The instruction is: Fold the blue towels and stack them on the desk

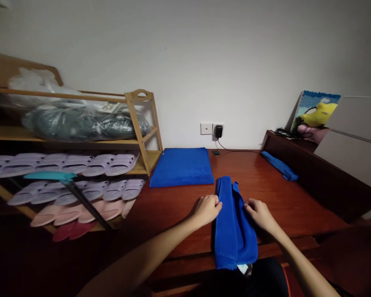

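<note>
A blue towel (226, 222), partly folded lengthwise, lies on the reddish-brown wooden table (179, 214) and hangs over its front edge, where a white label (243, 269) pokes out. My left hand (208, 210) is closed on the towel's left edge, fingers curled. On the opposite side my right hand (259, 211) pinches the right edge, which stands up in a loose fold. Farther back on the left rests a flat, neatly folded blue cloth (184, 167). At the table's right side is a narrow folded blue cloth (280, 166).
To the left stands a wooden rack (142, 136) with rows of lilac slippers (99, 164) and a bagged dark bundle (80, 121). A black plug (218, 131) sits in the wall socket, its cord running right. A raised ledge (297, 173) borders the table's right side.
</note>
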Demonstrator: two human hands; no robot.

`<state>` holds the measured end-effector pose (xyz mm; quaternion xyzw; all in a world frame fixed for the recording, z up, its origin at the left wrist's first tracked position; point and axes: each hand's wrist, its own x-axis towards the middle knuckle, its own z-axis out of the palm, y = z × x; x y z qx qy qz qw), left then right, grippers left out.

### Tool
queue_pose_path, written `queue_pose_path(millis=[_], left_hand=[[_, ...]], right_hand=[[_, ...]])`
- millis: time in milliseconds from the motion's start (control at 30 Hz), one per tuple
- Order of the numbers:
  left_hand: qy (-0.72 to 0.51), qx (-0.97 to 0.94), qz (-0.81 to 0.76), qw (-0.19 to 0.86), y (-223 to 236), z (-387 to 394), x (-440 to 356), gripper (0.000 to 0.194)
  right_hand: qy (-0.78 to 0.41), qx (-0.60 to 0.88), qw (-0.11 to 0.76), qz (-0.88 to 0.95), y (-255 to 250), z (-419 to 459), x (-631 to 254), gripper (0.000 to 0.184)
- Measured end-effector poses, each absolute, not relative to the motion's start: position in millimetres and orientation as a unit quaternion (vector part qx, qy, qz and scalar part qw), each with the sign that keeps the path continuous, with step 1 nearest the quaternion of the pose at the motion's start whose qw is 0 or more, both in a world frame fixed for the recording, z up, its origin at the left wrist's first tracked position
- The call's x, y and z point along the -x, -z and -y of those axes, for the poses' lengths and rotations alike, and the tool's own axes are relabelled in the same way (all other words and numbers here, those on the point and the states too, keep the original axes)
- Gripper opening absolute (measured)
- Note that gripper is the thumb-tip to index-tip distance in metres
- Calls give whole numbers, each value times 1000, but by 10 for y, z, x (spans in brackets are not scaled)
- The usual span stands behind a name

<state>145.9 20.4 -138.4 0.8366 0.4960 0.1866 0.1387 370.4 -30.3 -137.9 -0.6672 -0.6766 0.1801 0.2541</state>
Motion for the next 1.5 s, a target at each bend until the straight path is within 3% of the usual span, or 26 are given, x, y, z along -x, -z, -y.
queue_pose_path(millis=[300,533,833,933,1100,1267,1367,1500], left_hand=[[-212,-835,-492,124,1390,-212,-1229,22],[-246,-813,-496,182,1397,-225,-1029,25],[-310,-658,-506,463,1334,-165,-790,31],[-278,-652,-517,481,1353,-156,-694,33],[-186,-697,-582,375,1292,-104,-490,26],[-61,-779,-621,54,1172,50,-385,12],[-126,-829,-542,-54,1247,73,-438,36],[-118,-871,-474,-50,1447,38,-502,52]], right_hand=[[-30,738,41,673,1441,432,-3836,24],[6,734,24,679,1465,464,-3951,22],[43,724,17,689,1509,455,-4244,21],[77,717,10,692,1557,442,-4317,24],[134,709,-22,692,1613,455,-4412,26],[172,712,7,680,1578,432,-4394,30],[124,664,107,729,1576,360,-4258,39],[5,613,135,779,1643,291,-4110,61]])
